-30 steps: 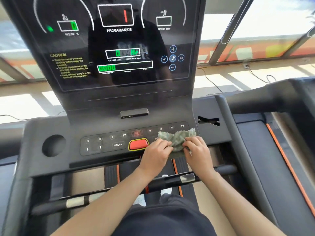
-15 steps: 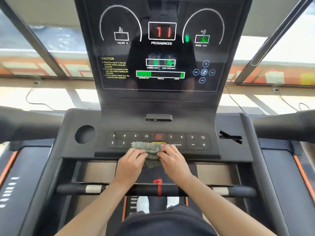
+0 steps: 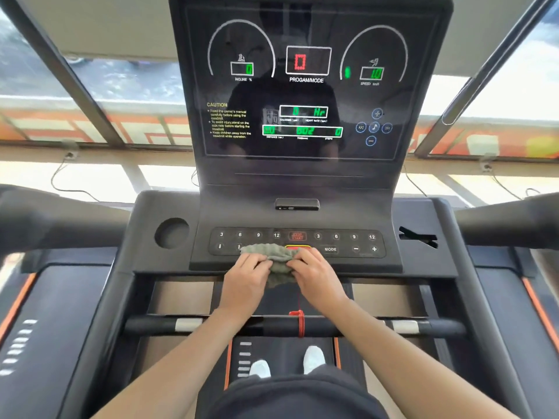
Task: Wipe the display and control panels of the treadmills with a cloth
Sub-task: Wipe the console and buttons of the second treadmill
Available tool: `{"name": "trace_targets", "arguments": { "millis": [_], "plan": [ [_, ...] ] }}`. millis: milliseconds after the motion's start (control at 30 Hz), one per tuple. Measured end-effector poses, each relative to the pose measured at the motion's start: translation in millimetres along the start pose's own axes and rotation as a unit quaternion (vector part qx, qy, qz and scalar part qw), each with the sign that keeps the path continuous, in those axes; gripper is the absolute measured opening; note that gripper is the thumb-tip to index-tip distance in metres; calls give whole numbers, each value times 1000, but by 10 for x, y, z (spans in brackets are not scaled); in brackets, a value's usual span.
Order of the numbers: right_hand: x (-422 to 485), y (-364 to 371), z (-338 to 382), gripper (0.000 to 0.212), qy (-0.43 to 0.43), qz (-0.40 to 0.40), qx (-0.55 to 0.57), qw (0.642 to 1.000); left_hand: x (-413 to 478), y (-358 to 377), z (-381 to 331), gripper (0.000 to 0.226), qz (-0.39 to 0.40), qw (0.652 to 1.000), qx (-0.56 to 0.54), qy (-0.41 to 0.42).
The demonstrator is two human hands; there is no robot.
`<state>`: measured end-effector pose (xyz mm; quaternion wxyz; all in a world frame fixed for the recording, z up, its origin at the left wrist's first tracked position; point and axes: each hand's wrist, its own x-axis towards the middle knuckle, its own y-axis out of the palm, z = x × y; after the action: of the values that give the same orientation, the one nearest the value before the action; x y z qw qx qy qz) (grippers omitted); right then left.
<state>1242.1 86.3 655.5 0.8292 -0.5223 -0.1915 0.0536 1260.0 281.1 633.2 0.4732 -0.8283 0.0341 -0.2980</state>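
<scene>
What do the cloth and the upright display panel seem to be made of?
The cloth: soft grey-green fabric, probably terry or microfibre, judging by its nubby, crumpled surface. The display panel: glossy black glass or acrylic, I cannot tell which; it shows clear reflections.

Left hand (image 3: pixel 245 276) beside right hand (image 3: pixel 317 276), both curled.

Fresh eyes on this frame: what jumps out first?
The lit display fills the top centre, green and red digits glowing. Below it, the left hand and right hand bunch a grey-green cloth on the control panel, partly over the red button. A red cord wraps the handlebar nearer the camera.
</scene>
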Motion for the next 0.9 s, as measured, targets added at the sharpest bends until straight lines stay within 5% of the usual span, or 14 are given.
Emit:
{"name": "trace_targets", "arguments": {
  "millis": [267,733,900],
  "plan": [
    [-234,-148,-86,18,97,-63,-41,992,61,145,-129,9,27,998,-18,54],
    [379,523,581,46,-89,69,-25,993,-299,-462,769,18,-63,988,91,-107],
    [326,491,596,62,-48,106,-99,988,-290,-377,622,35,-6,986,104,-134]
  ]
}}
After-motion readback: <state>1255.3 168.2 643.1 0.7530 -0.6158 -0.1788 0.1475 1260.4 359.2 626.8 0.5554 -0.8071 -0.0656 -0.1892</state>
